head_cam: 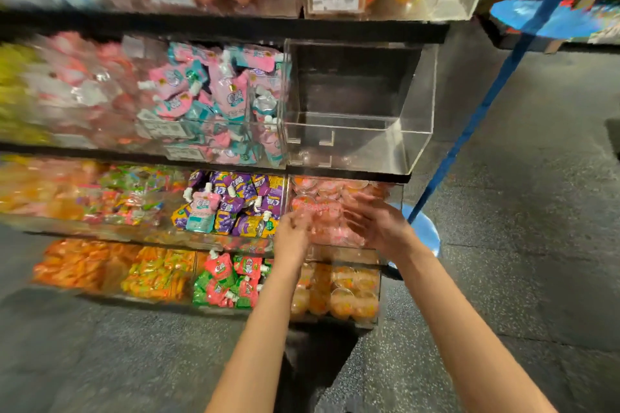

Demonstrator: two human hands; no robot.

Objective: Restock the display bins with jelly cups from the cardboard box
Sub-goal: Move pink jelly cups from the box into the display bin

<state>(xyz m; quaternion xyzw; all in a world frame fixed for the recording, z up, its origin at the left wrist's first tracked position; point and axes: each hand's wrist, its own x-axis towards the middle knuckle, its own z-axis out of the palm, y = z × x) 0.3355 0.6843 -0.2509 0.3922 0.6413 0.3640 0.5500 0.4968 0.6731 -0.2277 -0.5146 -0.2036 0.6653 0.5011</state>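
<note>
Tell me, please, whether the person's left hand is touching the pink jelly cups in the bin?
Cannot tell. In the head view the left hand overlaps the pink jelly cups, but motion blur hides any contact or gap.

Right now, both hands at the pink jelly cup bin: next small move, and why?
Probably ease both hands apart and let the cups settle into the pink jelly cup bin. The left hand and right hand sit over its open front with cups blurred between them. That bin looks nearly full, while the clear bin above stands empty.
</note>
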